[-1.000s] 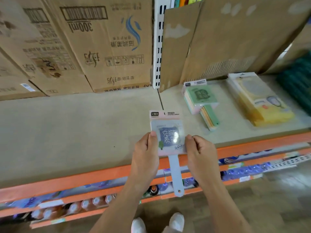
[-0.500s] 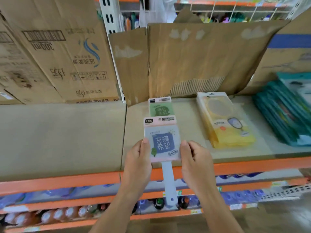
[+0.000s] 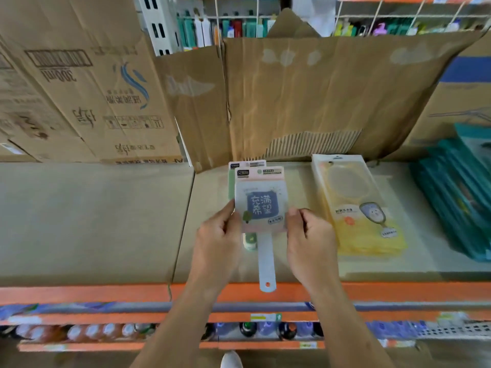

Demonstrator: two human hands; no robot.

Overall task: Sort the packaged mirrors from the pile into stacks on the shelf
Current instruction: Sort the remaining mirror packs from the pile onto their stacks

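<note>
You've got the blue packaged mirror (image 3: 261,200) pinched by its side edges, left hand (image 3: 218,235) and right hand (image 3: 310,237), just over the green stack (image 3: 231,187) on the shelf (image 3: 106,221). Line up the header cards, handle toward you, then lower it flat so nothing slides.

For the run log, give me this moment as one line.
left hand: grips blue mirror, left edge | right hand: grips right edge | mirror: over green stack | yellow stack: lies right of it

Shelf (image 3: 93,221) lies open leftward; yellow stack (image 3: 372,243) blocks right
</note>
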